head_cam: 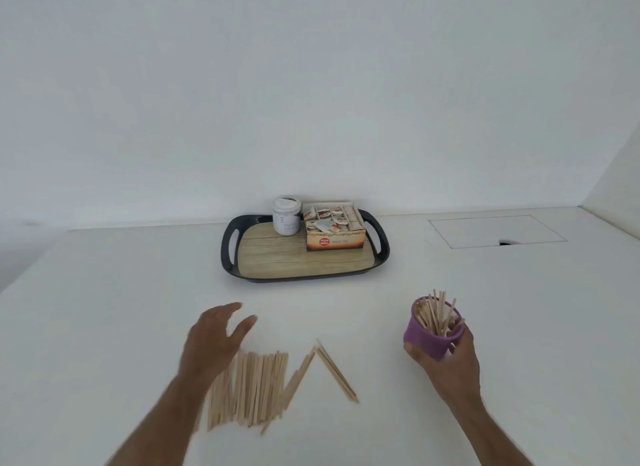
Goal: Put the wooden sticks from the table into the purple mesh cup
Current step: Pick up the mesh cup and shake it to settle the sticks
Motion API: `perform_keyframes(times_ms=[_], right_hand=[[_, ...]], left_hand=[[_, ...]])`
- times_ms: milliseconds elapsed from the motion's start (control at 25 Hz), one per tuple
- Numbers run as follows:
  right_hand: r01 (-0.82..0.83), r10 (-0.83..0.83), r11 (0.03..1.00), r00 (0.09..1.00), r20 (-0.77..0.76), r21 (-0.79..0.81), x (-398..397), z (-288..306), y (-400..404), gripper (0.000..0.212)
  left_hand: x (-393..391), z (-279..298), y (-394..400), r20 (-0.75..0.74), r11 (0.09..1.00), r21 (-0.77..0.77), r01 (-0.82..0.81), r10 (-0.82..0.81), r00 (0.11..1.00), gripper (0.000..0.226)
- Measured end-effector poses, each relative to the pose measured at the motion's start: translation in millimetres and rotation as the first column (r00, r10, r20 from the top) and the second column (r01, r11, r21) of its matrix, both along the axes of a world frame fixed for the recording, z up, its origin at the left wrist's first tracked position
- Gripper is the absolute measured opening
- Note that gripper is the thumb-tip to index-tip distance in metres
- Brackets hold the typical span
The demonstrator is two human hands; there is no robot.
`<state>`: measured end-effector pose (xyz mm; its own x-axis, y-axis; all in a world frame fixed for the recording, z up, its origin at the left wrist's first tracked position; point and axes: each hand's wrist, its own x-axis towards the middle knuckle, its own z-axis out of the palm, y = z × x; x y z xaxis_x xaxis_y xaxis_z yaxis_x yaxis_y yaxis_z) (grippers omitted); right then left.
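Note:
Several wooden sticks [258, 387] lie side by side on the white table near its front, with a few more [334, 370] slanting off to their right. My left hand [213, 342] hovers over the pile's left end, fingers spread, holding nothing. My right hand [446, 360] grips the purple mesh cup [427, 337] from below and tilts it slightly to the left. Several sticks [436, 313] stand in the cup and poke above its rim.
At the back of the table sits a black tray [230, 257] with a wood-look floor, holding a white jar [286, 216] and an open box of sachets [334, 230]. A rectangular hatch outline [497, 230] marks the tabletop at the back right. White walls rise behind and to the right.

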<state>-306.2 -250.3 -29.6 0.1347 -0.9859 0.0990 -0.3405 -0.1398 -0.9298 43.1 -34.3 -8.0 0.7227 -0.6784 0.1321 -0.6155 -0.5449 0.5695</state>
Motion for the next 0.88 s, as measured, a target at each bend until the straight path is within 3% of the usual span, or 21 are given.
perform_keyframes(times_ms=[120, 320, 480, 640, 760, 880], right_hand=[[0.02, -0.021, 1.0, 1.0, -0.016, -0.01, 8.3, -4.7, -2.5, 0.1], [0.133, -0.132, 0.991, 0.99, -0.056, 0.019, 20.2, -7.9, -3.9, 0.089], [-0.07, 0.076, 0.996, 0.992, -0.096, 0.062, 30.6, -11.1, 6.6, 0.083], [0.085, -0.084, 0.995, 0.996, -0.018, 0.059, 34.6, -10.3, 6.7, 0.086], [-0.088, 0.096, 0.993, 0.99, -0.101, 0.08, 38.6, -14.3, 9.7, 0.082], [0.065, -0.064, 0.994, 0.998, -0.013, 0.087, 39.5, -11.3, 9.1, 0.085]], left_hand=[[24.6, -20.3, 50.5, 0.111, 0.984, 0.142, -0.111, 0.096, 0.989, 0.058], [32.1, -44.8, 89.3, 0.091, 0.909, 0.392, -0.142, 0.115, 0.989, 0.065], [30.9, -48.1, 89.5, 0.116, 0.919, 0.376, -0.118, 0.08, 0.99, 0.065], [34.8, -50.8, 91.0, 0.121, 0.923, 0.374, -0.091, 0.049, 0.991, 0.063], [35.5, -51.3, 91.6, 0.114, 0.923, 0.375, -0.089, 0.049, 0.992, 0.064], [35.3, -51.3, 91.2, 0.106, 0.921, 0.377, -0.092, 0.056, 0.993, 0.064]])
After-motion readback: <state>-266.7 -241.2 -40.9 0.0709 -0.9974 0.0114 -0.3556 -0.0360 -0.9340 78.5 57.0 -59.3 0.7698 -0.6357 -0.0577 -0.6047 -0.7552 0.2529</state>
